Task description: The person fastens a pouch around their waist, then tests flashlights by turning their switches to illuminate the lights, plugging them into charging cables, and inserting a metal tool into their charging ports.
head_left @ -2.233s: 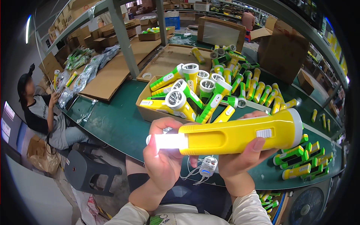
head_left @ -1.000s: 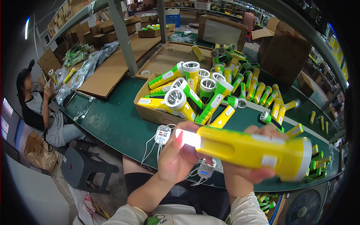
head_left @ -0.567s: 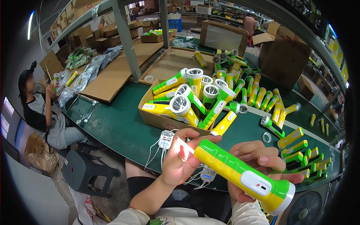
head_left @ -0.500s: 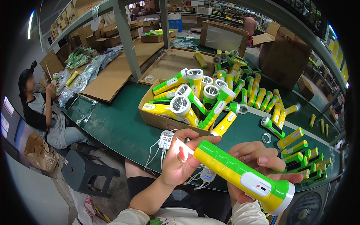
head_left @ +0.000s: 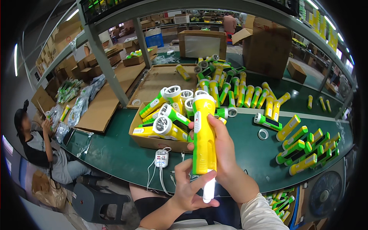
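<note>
A yellow and green flashlight (head_left: 203,145) with a white head stands nearly upright before me, head up. My right hand (head_left: 225,147) is wrapped round its body from the right. From its tail end a glowing white strip (head_left: 209,189) sticks out downward. My left hand (head_left: 186,191) is curled at that end, its thumb against the tail beside the strip and another finger below it. Just behind the held flashlight is an open cardboard box (head_left: 163,143) full of similar flashlights, most with their reflectors facing up.
A white power strip (head_left: 161,158) with cables lies on the green table (head_left: 237,168). A white ring (head_left: 263,133) and rows of flashlights are at the right. At the left, a person (head_left: 34,142) sits handling something, near a grey stool (head_left: 96,203). A metal post (head_left: 105,57) rises behind the box.
The flashlight has turned from lying slanted, head toward the lower right, to nearly upright. The right hand now grips its body, and the lit strip shows below the tail. The view has shifted right.
</note>
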